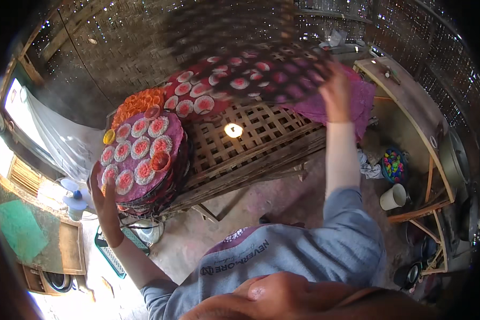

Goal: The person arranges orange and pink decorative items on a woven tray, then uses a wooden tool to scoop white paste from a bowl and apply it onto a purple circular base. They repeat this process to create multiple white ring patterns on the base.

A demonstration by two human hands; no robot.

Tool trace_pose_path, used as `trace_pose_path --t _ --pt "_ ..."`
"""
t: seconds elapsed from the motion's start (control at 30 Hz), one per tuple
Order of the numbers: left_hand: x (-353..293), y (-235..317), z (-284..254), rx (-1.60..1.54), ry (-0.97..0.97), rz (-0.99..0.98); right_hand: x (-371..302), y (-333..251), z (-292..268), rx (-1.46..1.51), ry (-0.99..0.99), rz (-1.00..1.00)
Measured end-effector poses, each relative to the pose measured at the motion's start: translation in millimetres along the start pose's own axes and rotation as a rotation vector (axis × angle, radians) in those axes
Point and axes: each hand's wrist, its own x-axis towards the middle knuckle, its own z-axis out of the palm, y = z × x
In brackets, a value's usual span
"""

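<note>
At the left stands a stack of round trays (140, 116), its purple top layer carrying several white-rimmed discs with pink-red middles (141, 146). My left hand (104, 197) is at the stack's near left edge, thumb and fingers apart, holding nothing that I can see. Up at the right, my right hand (336, 92) grips the edge of a dark, open-meshed sheet (298, 66), smeared by motion. Through the mesh shows a red cloth (210, 109) bearing more such discs. A small red cup-shaped piece (160, 161) sits on the stack, with a yellow one (109, 137) at its edge.
A slatted lattice table (240, 152) bears the stack, orange ruffled pieces (138, 104) and purple cloth (365, 104). Rightward are a wooden bench (410, 98), a white bucket (393, 197) and a basin of colourful bits (393, 165). A blue fan (74, 198) stands left.
</note>
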Motion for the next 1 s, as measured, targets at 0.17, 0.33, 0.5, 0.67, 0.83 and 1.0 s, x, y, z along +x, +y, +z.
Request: trace_pose_path --t 0.17,0.33,0.5,0.67,0.83,1.0 --pt "-34 -63 -19 -0.306 0.079 -0.203 -4 -62 -159 -0.184 0.512 -0.301" --pt "-49 -89 -32 -0.110 0.236 -0.218 -15 -61 -274 -0.833 0.812 -0.307" --pt "-58 -79 -51 0.288 0.227 -0.029 -54 -2 -95 -1.906 0.576 -0.737" --pt "-29 -89 -55 0.550 0.178 0.038 -139 155 139 -1.061 -0.908 -0.623" --pt "-4 -104 -59 0.683 -0.001 -0.079 -165 226 199 -1.114 -1.409 -0.456" --pt "2 -124 -66 0.706 -0.057 -0.024 -145 219 219 -1.046 -1.868 -0.221"
